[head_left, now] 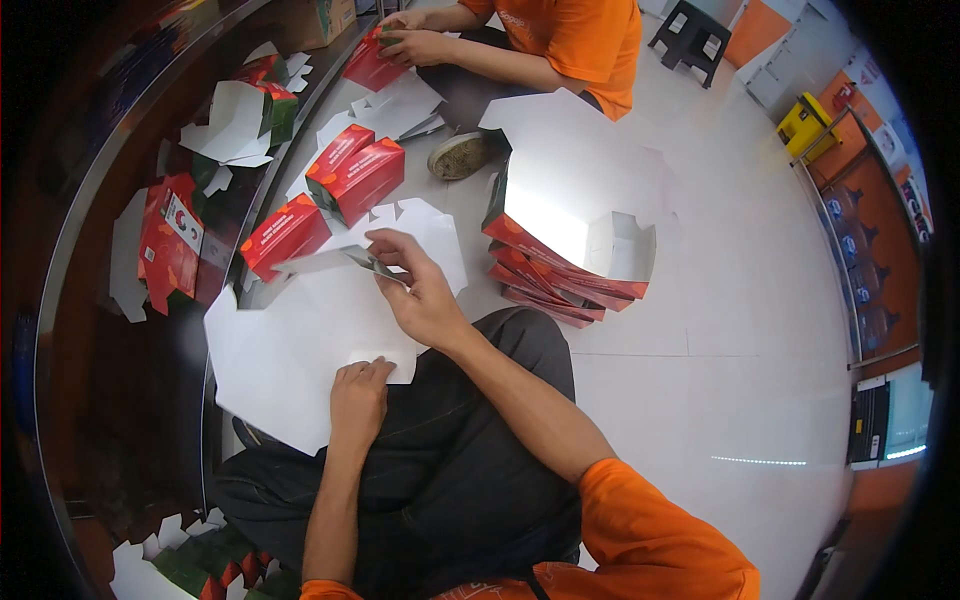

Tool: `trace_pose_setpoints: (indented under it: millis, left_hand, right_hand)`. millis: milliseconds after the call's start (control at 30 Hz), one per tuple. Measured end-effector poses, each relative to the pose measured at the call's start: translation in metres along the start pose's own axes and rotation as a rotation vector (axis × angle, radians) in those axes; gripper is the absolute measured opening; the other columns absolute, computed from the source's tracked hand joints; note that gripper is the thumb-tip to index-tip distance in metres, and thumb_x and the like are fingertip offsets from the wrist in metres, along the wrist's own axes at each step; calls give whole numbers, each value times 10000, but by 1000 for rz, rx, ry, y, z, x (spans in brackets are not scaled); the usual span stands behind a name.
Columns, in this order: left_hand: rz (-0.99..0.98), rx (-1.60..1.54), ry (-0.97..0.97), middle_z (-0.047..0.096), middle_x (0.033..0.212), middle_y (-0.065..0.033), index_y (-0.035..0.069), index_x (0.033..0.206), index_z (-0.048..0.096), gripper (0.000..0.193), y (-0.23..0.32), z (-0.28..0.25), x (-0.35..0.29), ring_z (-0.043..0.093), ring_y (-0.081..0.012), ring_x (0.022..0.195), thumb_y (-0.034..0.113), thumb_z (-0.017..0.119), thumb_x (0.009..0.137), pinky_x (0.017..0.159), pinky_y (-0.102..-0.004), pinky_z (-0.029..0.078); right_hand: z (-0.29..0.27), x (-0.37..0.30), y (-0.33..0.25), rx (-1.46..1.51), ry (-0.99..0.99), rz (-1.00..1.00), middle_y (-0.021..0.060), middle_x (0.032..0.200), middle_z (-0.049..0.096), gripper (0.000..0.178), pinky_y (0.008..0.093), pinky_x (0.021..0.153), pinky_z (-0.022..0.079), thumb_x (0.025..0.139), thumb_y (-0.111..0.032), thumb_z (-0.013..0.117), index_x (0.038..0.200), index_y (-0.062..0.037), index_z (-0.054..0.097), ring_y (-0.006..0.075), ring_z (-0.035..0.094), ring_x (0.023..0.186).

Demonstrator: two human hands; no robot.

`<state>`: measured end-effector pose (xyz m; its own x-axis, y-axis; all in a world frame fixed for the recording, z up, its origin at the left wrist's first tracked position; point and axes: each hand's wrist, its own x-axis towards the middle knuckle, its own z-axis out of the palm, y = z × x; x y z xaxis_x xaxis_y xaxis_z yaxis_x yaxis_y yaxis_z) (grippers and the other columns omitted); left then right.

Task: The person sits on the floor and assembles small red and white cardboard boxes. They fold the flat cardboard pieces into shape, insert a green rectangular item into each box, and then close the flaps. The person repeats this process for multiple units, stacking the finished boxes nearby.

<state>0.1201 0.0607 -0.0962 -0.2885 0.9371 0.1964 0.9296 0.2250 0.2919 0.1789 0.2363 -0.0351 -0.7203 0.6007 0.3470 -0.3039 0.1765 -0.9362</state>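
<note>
A large white cardboard box blank (300,350), partly folded, lies across my lap with its plain inner side up. My left hand (358,402) has its fingers curled on the near edge of this blank. At the blank's far side, my right hand (412,290) pinches a raised flap between thumb and fingers. Just past the blank stand red folded boxes (370,178), and another red box (285,237) sits to their left. To the right rises a stack of open red boxes (560,270) with white insides.
Across from me, a seated person in an orange shirt (570,40) handles a red box (376,62). On the dark shelf (215,320) to the left lie loose cartons (235,125). A black stool (692,40) and a yellow bin (805,125) stand farther off.
</note>
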Motion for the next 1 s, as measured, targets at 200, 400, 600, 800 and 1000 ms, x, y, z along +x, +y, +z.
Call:
trace_pose_setpoints:
  millis: [200, 400, 600, 800, 1000]
  left_hand:
    - [99, -38, 41, 634, 1148, -150, 60, 1099, 613, 334, -5, -11, -1, 561, -327, 1133, -26, 546, 783, 997, -439, 414]
    - [-64, -17, 295, 625, 1163, -163, 15, 1197, 566, 479, -10, -13, -7, 577, -348, 1121, -92, 574, 730, 986, -438, 454]
    - [-137, -66, 578, 539, 1278, -167, -3, 1146, 539, 431, -8, -19, -1, 480, -378, 1235, -73, 674, 743, 1025, -427, 411]
    - [-520, -743, 757, 531, 1089, -115, 6, 1073, 477, 277, -1, 17, -14, 529, -279, 1008, 80, 647, 868, 902, -396, 443]
    - [-582, -2129, 429, 346, 1462, -138, 69, 1444, 275, 741, -29, 12, -8, 321, -270, 1361, 605, 370, 942, 1122, -423, 248]
  right_hand:
    - [-9, 5, 1, -28, 89, 12, 114, 1245, 567, 386, 302, 998, 384, 930, -107, 552, 1298, 0, 510, 216, 524, 1172]
    - [-8, -1, -13, -96, 153, -68, 184, 1345, 512, 457, 329, 1083, 290, 982, -247, 481, 1344, 31, 463, 251, 445, 1283]
    - [-4, 0, 0, -112, 366, -254, 180, 1314, 500, 424, 334, 1056, 315, 988, -163, 464, 1348, 52, 401, 238, 463, 1230]
    - [-2, -3, -5, -34, 484, -140, 115, 1192, 557, 361, 293, 951, 386, 982, -160, 505, 1277, 43, 470, 170, 512, 1089]
    - [9, -6, -11, 63, 432, -82, 108, 1193, 555, 357, 289, 953, 386, 978, -161, 514, 1263, 49, 472, 166, 516, 1074]
